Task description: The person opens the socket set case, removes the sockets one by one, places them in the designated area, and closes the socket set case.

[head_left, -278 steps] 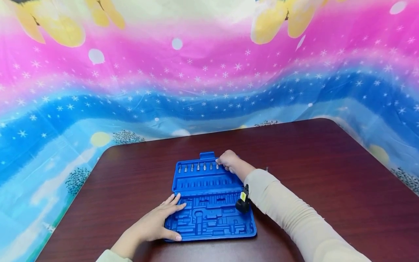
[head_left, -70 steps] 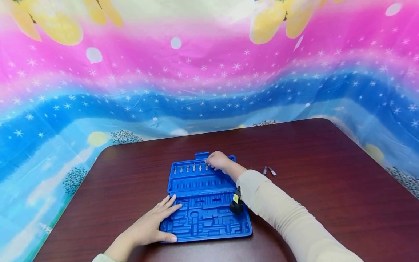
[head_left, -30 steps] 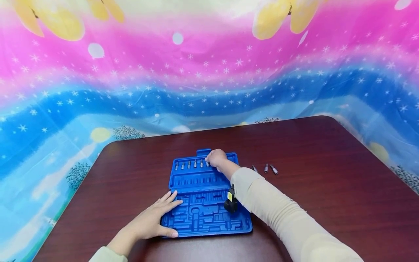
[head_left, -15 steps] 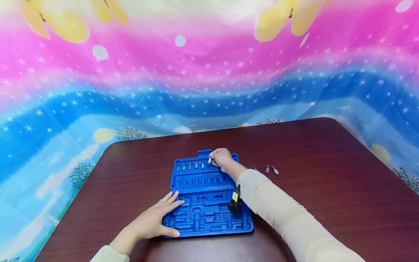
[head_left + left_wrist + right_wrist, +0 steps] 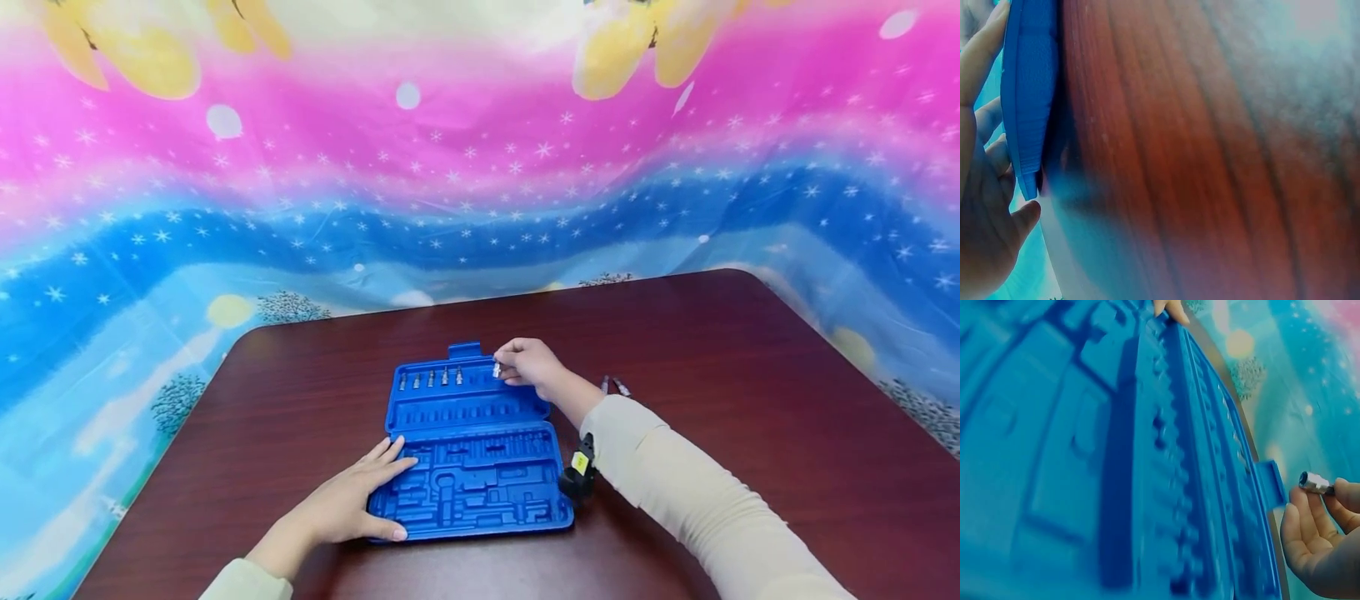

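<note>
A blue moulded tool case (image 5: 471, 414) lies unfolded on the table. My left hand (image 5: 347, 498) rests on its left edge, fingers straight and spread, thumb at the near corner; the left wrist view shows that hand (image 5: 985, 219) beside the case's side wall (image 5: 1030, 94). Above the far right part of the case, my right hand (image 5: 531, 367) pinches a small silver socket bit (image 5: 497, 369) between thumb and fingertips. Its hollow end shows in the right wrist view, where the bit (image 5: 1316, 482) is clear of the case. Several similar bits (image 5: 445, 377) stand in the far row.
Two loose bits (image 5: 622, 387) lie on the brown table (image 5: 712, 358) right of the case, partly behind the right sleeve. A latch tab (image 5: 464, 351) sticks out at the case's far edge. A patterned cloth (image 5: 465, 167) hangs behind the table.
My right hand has pulled the socket bit out of the far row and carried it rightward. Over the longer span, the row has fewer bits and loose ones appear on the table. The left hand stays put.
</note>
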Demonstrator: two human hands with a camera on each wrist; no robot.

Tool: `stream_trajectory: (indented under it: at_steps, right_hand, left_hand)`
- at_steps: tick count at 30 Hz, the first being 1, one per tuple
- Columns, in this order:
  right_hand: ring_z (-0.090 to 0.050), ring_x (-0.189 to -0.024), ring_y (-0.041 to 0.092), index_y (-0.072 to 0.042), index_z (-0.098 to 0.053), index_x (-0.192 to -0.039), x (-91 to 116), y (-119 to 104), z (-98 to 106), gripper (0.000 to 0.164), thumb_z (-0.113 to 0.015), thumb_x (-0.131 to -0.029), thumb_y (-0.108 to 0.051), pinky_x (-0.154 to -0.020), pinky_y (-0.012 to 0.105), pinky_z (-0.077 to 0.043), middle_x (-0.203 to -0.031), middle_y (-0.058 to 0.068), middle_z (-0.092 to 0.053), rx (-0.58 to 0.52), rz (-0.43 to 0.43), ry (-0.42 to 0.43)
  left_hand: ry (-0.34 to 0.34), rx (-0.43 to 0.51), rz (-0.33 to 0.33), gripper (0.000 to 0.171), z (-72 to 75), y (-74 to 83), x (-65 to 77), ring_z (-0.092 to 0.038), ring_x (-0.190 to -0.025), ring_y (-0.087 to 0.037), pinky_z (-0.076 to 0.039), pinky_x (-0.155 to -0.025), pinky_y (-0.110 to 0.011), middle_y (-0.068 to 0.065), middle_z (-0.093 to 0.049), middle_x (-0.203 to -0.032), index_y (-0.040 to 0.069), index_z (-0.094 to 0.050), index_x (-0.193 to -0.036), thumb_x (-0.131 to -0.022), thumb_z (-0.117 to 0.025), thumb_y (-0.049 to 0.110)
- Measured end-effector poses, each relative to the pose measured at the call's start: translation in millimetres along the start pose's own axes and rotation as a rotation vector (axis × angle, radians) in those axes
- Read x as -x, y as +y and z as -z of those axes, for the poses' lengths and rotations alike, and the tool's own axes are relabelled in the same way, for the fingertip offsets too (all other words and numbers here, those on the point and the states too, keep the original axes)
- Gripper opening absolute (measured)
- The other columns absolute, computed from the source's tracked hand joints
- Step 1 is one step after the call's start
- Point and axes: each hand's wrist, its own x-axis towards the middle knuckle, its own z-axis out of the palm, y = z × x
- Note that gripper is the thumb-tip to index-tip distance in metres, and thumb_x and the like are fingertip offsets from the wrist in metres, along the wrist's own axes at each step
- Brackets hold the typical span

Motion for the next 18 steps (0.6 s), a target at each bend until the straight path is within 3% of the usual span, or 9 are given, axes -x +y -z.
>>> stream_trajectory:
  at_steps: [18]
  right_hand:
    - [-0.053,-0.086,0.029,0.007,-0.049,-0.108,27.3,8.2,90.6,0.026,-0.043,-0.091,-0.013,-0.083,0.041,-0.042,-0.085,0.009,-0.054,0.146,0.089,0.033]
  left_hand:
    - [-0.002,0.016,-0.013,0.084,-1.4,-2.9,1.0,-0.006,-0.129,-0.025,-0.027,-0.093,-0.050,-0.004,-0.013,-0.143,0.019,-0.034,-0.134,-0.066,-0.057,0.062]
